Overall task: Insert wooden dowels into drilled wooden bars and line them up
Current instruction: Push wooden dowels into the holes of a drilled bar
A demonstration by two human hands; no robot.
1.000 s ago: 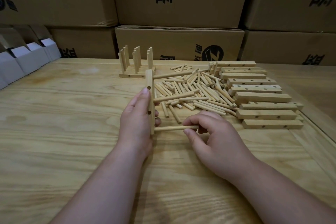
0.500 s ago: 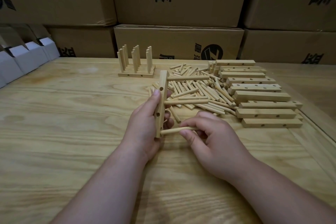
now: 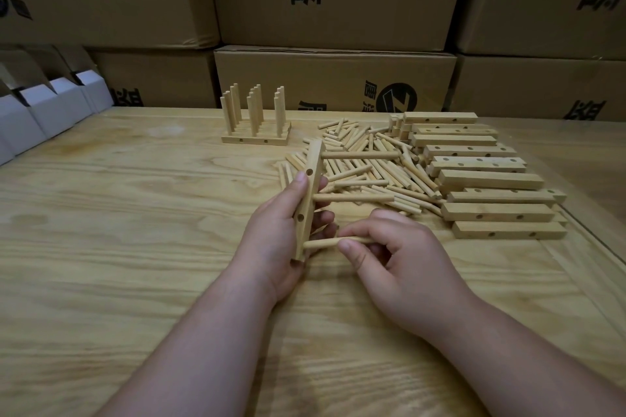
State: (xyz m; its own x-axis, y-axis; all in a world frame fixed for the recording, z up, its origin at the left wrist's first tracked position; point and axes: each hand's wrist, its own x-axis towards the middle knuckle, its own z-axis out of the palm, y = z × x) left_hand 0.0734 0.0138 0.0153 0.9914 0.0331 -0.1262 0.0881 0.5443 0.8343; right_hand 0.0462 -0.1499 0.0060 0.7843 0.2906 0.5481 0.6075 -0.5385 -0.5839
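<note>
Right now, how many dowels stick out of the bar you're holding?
3: top dowel near the far end, middle dowel, and nearest dowel, pinched by the right hand.

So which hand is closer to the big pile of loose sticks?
Right. The right hand sits just in front of the pile of loose sticks, pinching a stick. The left hand is further left, holding the bar.
</note>
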